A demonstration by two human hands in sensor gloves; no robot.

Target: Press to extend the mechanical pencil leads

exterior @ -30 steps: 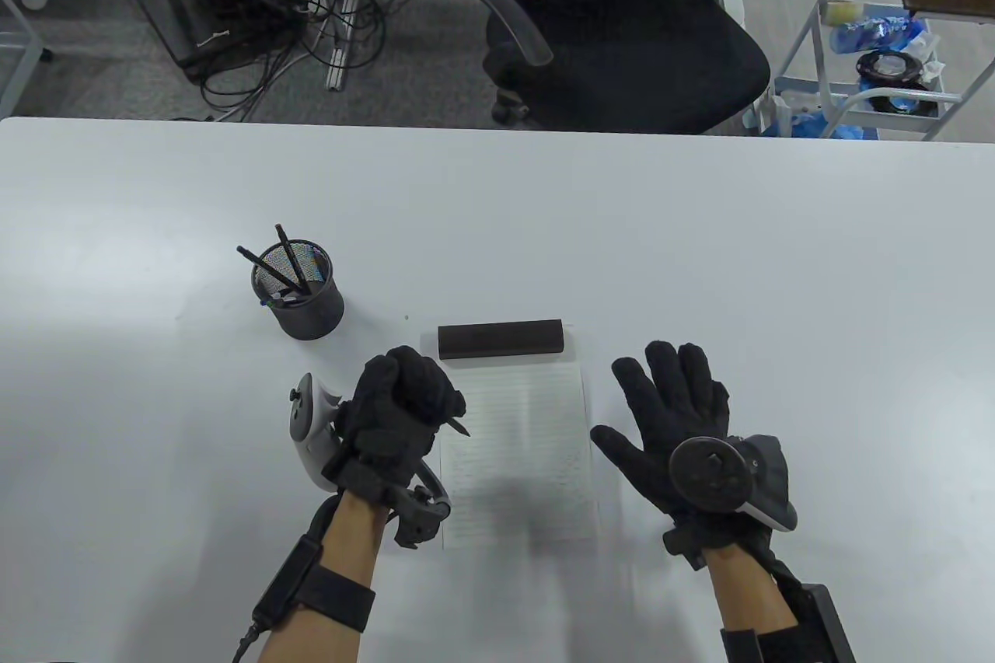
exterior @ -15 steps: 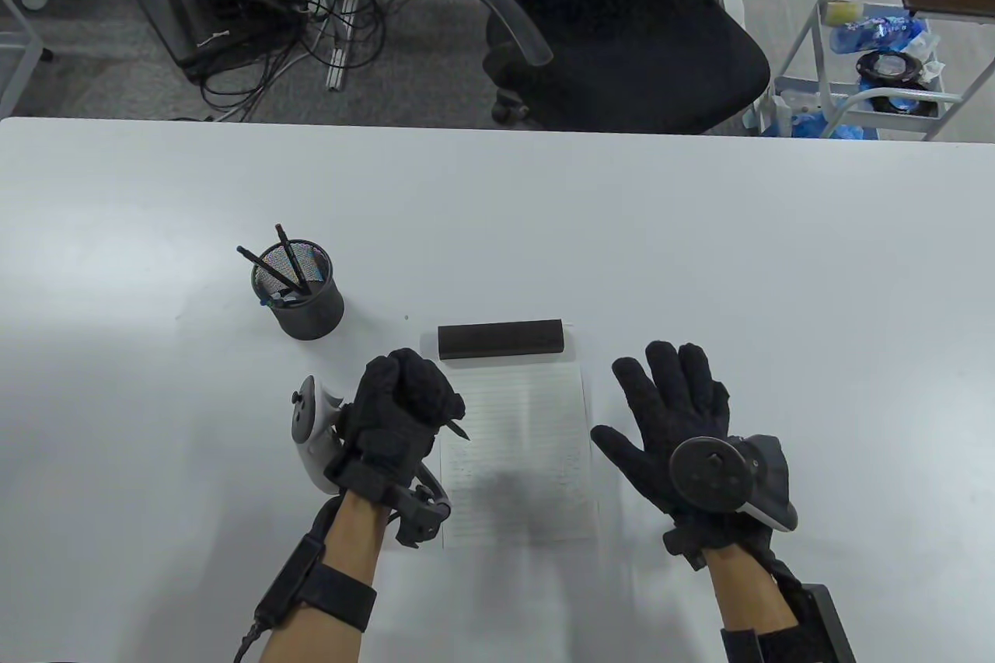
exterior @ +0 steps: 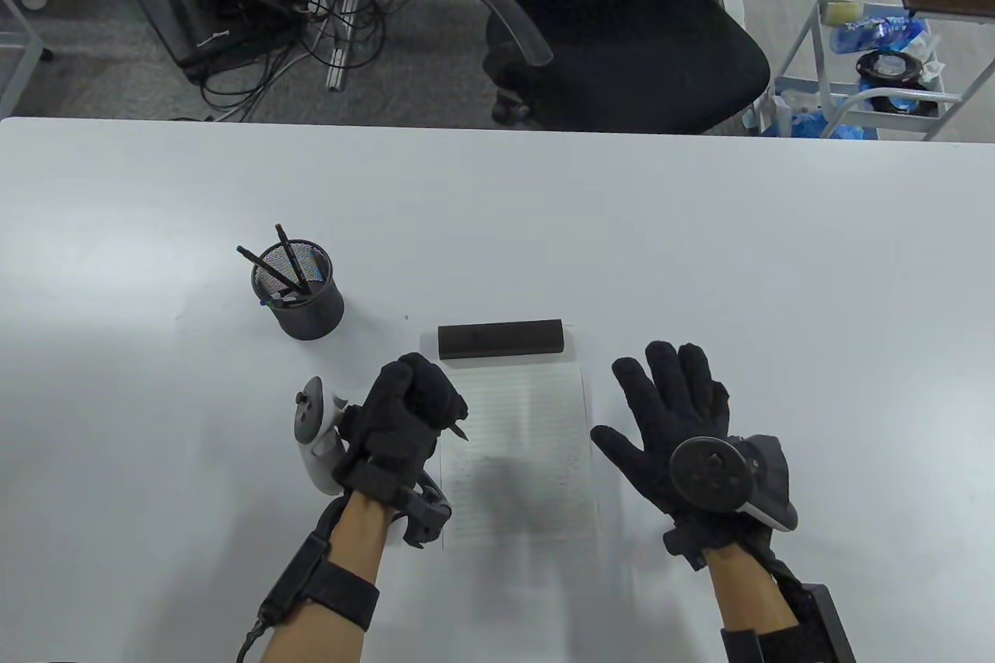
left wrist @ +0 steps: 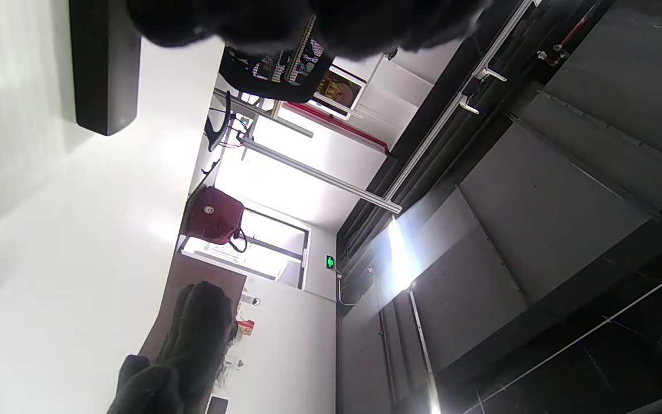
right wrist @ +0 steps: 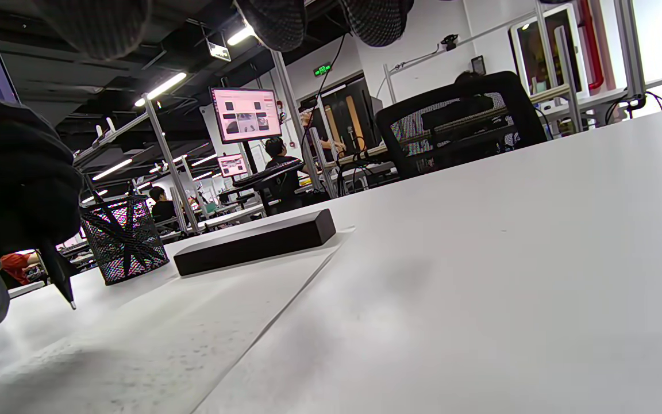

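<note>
Your left hand (exterior: 408, 410): one fist gripping one mechanical pencil (exterior: 457, 430), tip poised over the lined paper sheet (exterior: 517, 453). Your right hand (exterior: 676, 414): fingers spread wide, holding nothing, beside the sheet. One mesh pen cup (exterior: 299, 298) holding two visible pencils (exterior: 288, 263). One dark rectangular block (exterior: 500, 338) on the sheet's far edge.

Beyond my white table (exterior: 699, 228) sits a black office chair (exterior: 622, 33) on grey carpet (exterior: 101, 88), cables (exterior: 311, 2) tangled far left, a metal cart (exterior: 871, 64) far right. Ceiling strip lights (right wrist: 161, 87) glow above rows of desks with lit monitors (right wrist: 246, 114).
</note>
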